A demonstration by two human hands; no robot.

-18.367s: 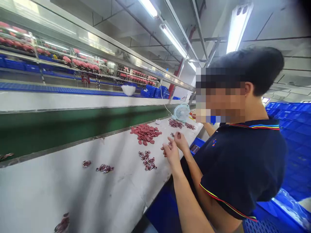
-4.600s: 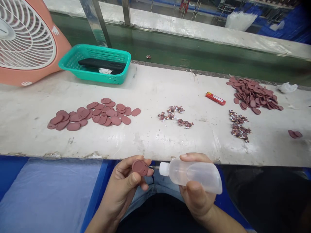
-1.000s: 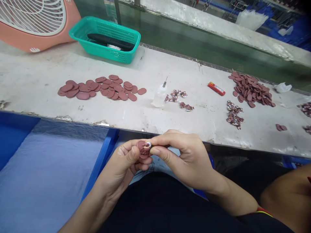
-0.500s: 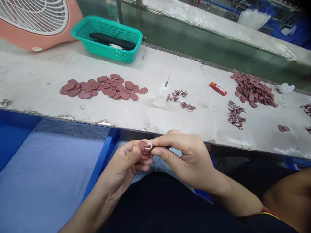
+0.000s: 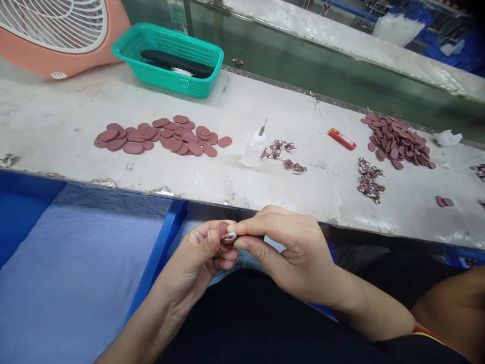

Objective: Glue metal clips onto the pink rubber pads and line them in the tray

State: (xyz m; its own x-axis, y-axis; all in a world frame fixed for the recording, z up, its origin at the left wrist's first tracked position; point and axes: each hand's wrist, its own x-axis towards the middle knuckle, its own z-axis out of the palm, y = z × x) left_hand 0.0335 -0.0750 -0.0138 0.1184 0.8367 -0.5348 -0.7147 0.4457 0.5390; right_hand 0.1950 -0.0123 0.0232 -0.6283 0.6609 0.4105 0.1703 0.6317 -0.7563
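Above my lap, in front of the table edge, my left hand [image 5: 200, 258] is closed on a reddish-brown oval disc [image 5: 222, 228], gripped between thumb and fingers. My right hand [image 5: 293, 247] pinches a small brown-and-white molded piece [image 5: 231, 235] between thumb and forefinger, against the disc's face. Fingertips cover much of both, so I cannot tell whether they are joined. On the table beyond stands a translucent bottle [image 5: 252, 151] with a needle tip. Beside it lie several similar small molded pieces [image 5: 278, 147].
Loose oval discs [image 5: 182, 134] lie left of the bottle; another disc heap [image 5: 397, 141] is at right. More molded pieces [image 5: 369, 179] and a red box [image 5: 341, 139] lie between. A green basket [image 5: 204, 88] and a fan [image 5: 117, 30] stand behind. A person's arm [image 5: 450, 308] shows at lower right.
My right fingertips have shifted slightly on the small molded piece, and its white part has tilted lower. A tiny brown piece on the green surface behind the basket has moved right.
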